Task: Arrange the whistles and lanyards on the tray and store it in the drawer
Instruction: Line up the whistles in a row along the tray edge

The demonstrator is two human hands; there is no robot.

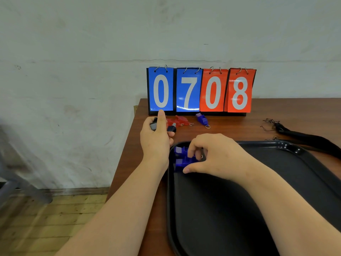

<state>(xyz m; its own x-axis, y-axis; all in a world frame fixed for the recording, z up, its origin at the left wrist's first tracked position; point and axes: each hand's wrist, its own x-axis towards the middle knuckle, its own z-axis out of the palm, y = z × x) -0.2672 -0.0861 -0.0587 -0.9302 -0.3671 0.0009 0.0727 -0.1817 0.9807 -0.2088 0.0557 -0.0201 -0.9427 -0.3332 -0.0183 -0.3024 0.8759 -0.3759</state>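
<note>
Two blue whistles (pixel 181 160), judged light and rigid, are pinched bodywise by right hand (pixel 215 156). Further dark whistles (pixel 153 125) are clutched by left hand (pixel 156 139)

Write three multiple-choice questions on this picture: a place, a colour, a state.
1. Where are the blue whistles under the right hand? A) the tray's far-left corner B) on the floor C) on a chair
2. What colour is the scoreboard's 8 card? A) green B) red C) yellow
3. What is the left hand doing? A) lying flat on the tray B) pulling a drawer C) holding a dark whistle
Answers: 1 A, they lie inside the tray's rim; 2 B, the 8 stands on red; 3 C, its fingers curl round it.
</note>
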